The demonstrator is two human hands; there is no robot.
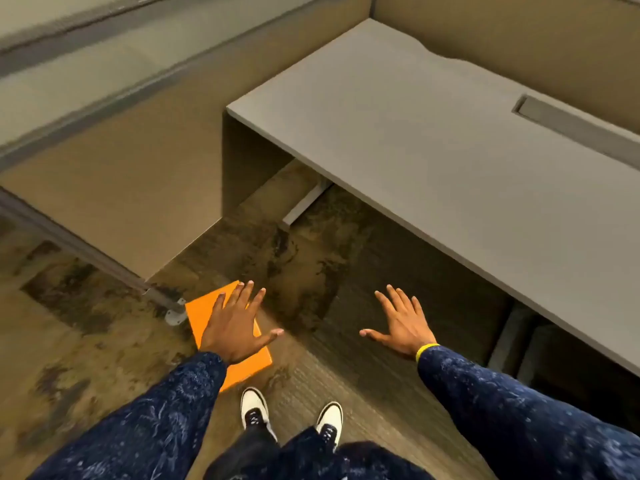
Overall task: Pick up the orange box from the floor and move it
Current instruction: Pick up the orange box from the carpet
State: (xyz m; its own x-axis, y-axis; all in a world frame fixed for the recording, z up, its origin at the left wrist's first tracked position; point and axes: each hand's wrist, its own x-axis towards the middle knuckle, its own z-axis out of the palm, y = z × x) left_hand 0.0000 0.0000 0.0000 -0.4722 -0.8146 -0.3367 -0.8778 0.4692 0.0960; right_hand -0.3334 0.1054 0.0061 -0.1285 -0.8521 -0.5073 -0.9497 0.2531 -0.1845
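Head view, near to far. Two white shoes (254, 407) stand just behind the orange box (204, 306), which lies flat on the carpet (86, 341). The left hand (235, 327) is above the box, fingers spread wide, holding nothing; the right hand (403, 323), well right of the box, is likewise splayed and empty. A grey desk (433, 133) stands beyond the box.

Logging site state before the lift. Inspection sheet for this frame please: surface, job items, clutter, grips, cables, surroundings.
Surface: mottled brown carpet floor; bare grey desk top.
Job items: orange box flat on the floor, by a partition foot, partly hidden by the left hand.
Clutter: nothing seen.
Grips: left hand open, fingers spread, in front of the box; contact unclear. Right hand open, empty.
Cables: nothing seen.
Surroundings: tan partition panels; person's white shoes near the box.
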